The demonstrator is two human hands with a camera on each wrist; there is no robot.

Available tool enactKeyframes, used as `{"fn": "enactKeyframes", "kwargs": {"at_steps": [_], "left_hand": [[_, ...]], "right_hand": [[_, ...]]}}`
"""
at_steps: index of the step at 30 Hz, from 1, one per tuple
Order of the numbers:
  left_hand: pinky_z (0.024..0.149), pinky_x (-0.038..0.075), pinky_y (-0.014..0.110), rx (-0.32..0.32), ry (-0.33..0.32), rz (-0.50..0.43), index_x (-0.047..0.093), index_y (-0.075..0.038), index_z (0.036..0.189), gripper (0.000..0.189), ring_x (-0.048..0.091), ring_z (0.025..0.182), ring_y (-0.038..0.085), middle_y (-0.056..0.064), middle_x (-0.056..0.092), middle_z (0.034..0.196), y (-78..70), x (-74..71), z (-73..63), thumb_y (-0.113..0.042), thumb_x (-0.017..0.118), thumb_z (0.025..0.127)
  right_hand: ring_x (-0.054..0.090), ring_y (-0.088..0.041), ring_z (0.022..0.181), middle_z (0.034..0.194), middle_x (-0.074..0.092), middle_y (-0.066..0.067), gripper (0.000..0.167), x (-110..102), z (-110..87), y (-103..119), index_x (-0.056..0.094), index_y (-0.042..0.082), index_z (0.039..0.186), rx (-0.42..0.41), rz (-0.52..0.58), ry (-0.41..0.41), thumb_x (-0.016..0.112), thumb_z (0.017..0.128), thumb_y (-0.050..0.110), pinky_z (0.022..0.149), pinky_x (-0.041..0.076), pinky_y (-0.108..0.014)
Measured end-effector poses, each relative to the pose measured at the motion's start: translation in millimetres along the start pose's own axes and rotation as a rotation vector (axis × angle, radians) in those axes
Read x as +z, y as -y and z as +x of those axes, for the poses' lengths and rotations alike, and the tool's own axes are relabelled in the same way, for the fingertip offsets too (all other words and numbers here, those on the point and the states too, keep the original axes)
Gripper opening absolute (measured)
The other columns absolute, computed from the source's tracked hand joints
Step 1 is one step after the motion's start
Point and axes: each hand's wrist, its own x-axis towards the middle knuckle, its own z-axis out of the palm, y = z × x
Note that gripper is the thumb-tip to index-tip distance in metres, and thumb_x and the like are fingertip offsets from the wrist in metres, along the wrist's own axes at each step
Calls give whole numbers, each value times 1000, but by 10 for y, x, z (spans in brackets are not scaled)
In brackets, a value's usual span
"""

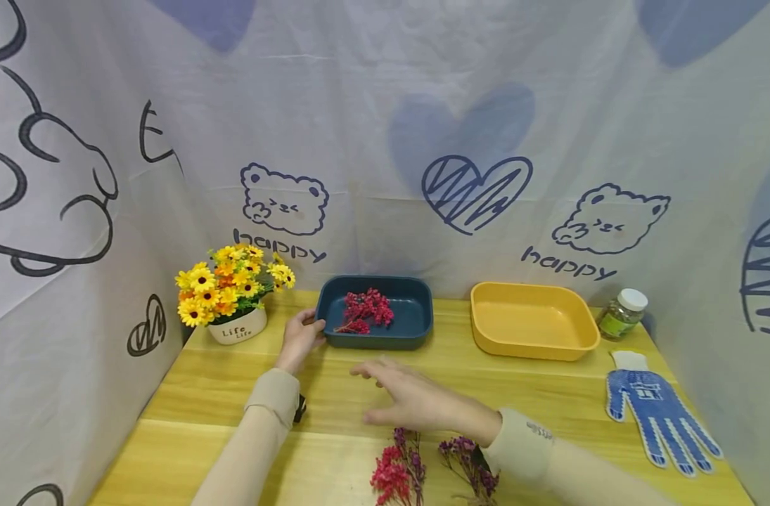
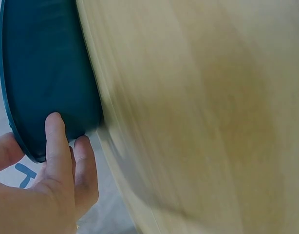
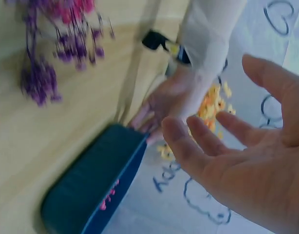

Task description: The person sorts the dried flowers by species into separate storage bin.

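A dark teal tray [image 1: 378, 341] stands near the back of the table with a bunch of pink dried flowers [image 1: 367, 309] lying inside it. My left hand [image 1: 301, 339] pinches the tray's left end. In the left wrist view, its thumb is at the rim and its fingers [image 2: 57, 141] press the outer wall. My right hand [image 1: 416, 395] is held above the table in front of the tray, fingers spread and nothing in them. Below it lie another pink flower bunch [image 1: 391, 478] and purple dried flowers [image 1: 470, 460], partly cut off by the frame's lower edge.
To the left stands a white pot [image 1: 239, 329] of yellow artificial flowers [image 1: 223, 284]. A yellow tray [image 1: 536, 320] sits right of the teal one, beside a white-lidded jar [image 1: 621, 314]. A blue and white glove [image 1: 659, 414] lies at the right edge. Printed cloth hangs behind.
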Motion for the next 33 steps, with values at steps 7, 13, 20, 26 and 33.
{"fn": "enactKeyframes", "kwargs": {"at_steps": [7,13,20,26,33], "left_hand": [[117,50,53,-16,16,-17,39,4,159,51,56,136,43,26,47,148,5,-17,0,-8,50,110],[117,50,53,-22,17,-13,39,4,159,51,55,135,41,27,46,149,7,-14,-15,-7,50,110],[117,50,53,-15,21,-14,39,4,159,52,55,136,42,27,46,148,12,-11,-18,-8,50,110],[118,50,53,-13,23,-15,39,3,159,52,55,136,42,26,47,148,12,-15,-20,-8,50,110],[118,49,53,-11,25,-21,39,3,159,51,55,137,43,26,47,148,-3,-14,-28,-8,50,110]], "right_hand": [[55,-12,123,138,59,3,51,335,-201,45,64,26,140,-151,-280,156,82,93,33,99,54,-26],[53,-10,117,139,57,5,48,513,-257,-24,67,28,135,-204,-352,228,84,91,35,92,51,-20],[51,-6,111,133,58,7,43,645,-288,-121,66,28,133,-224,-437,240,80,94,39,85,51,-17],[46,-2,95,115,59,11,35,735,-293,-192,69,29,125,-230,-495,220,82,93,35,72,43,-14],[40,-3,85,100,54,13,22,813,-321,-220,69,30,109,-232,-564,190,82,92,39,64,36,-13]]}}
